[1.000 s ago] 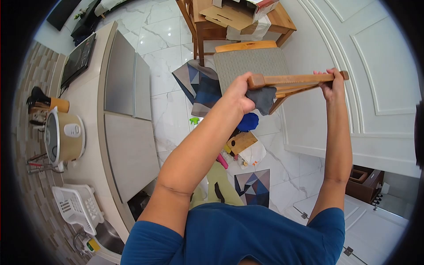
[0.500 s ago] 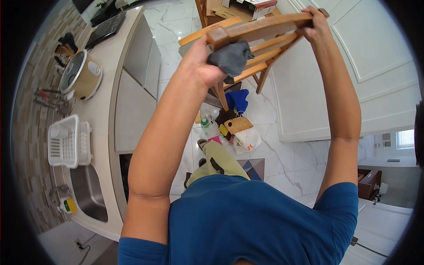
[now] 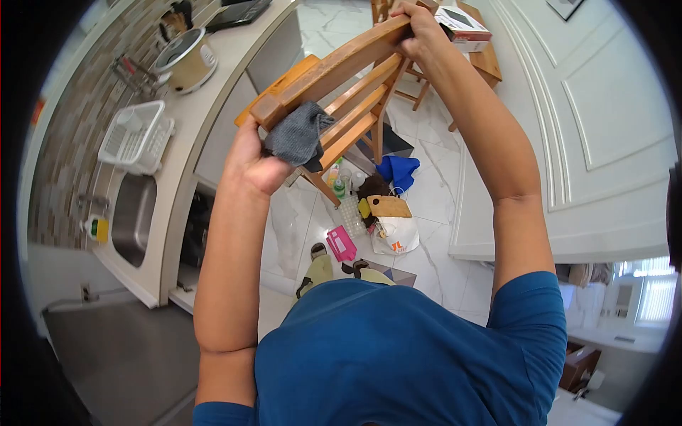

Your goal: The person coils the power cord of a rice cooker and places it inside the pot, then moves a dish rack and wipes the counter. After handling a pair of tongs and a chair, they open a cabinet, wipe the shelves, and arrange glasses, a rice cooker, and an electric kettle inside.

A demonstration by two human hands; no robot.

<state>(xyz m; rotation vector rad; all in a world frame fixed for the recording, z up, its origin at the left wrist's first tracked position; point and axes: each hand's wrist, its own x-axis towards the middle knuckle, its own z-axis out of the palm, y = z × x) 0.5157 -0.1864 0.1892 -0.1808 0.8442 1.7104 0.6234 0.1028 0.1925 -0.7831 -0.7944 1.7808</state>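
A wooden chair [image 3: 334,64] is held up in front of me by its backrest, tilted, with its slats and legs beyond the top rail. My left hand [image 3: 257,167] is closed at the near left end of the rail, a dark grey cloth [image 3: 298,135] bunched beside the thumb and against the wood. The palm side of that hand faces me, and some fingers are hidden behind the chair. At the far right end of the rail, my right hand [image 3: 424,35] has its fingers wrapped around the wood.
On the floor lie a white plastic bag [image 3: 398,238], a wooden board [image 3: 391,206], a blue cloth [image 3: 400,172], a pink packet [image 3: 342,243] and bottles. Left is a counter with a sink [image 3: 133,221], dish rack [image 3: 136,145] and rice cooker [image 3: 190,62]. A white panelled wall [image 3: 568,142] stands right.
Both hands have carried the chair leftward in view, and its left end is now lower. The view has turned, so the counter and floor items have shifted.
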